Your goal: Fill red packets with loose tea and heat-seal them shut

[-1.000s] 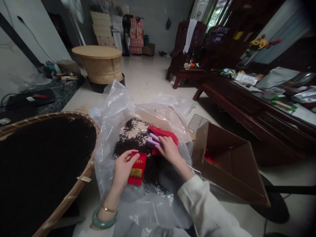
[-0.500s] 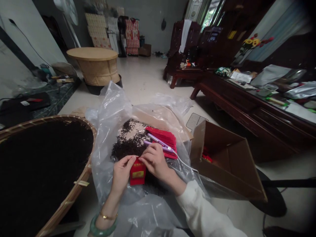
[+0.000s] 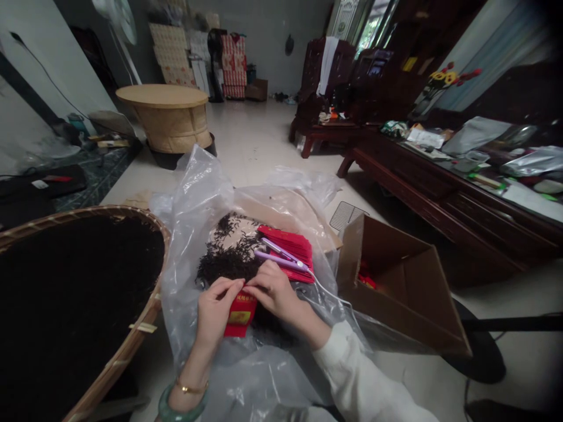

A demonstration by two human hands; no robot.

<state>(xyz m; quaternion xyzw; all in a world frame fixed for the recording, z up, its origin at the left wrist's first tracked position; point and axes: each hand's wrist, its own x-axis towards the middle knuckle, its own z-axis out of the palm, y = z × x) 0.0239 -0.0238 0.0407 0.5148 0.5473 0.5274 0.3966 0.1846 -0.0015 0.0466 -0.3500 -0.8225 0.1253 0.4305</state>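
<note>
Between both hands hangs a small red packet (image 3: 240, 317) with gold print, pinched along its top edge. My left hand (image 3: 214, 308) grips its top left corner between thumb and finger. My right hand (image 3: 275, 291) pinches the top right side, its fingertips nearly meeting the left ones. Just beyond lies a heap of dark, twisted tea leaves (image 3: 226, 258) on clear plastic sheeting (image 3: 193, 223). A purple hair-straightener-like heat sealer (image 3: 284, 258), jaws apart and with a white cord, rests on a stack of red packets (image 3: 299, 246).
At left stands a wide woven basket (image 3: 163, 234) full of dark leaves. An open cardboard box (image 3: 413, 293) with some red packets inside is on the right. Beyond are a round bamboo table (image 3: 162, 97) and a long dark wooden table (image 3: 404, 176) with clutter.
The packet has tilted, its bottom swinging slightly left and towards me. My fingertips have drawn closer together along its top edge. The sealer stays on the stack.
</note>
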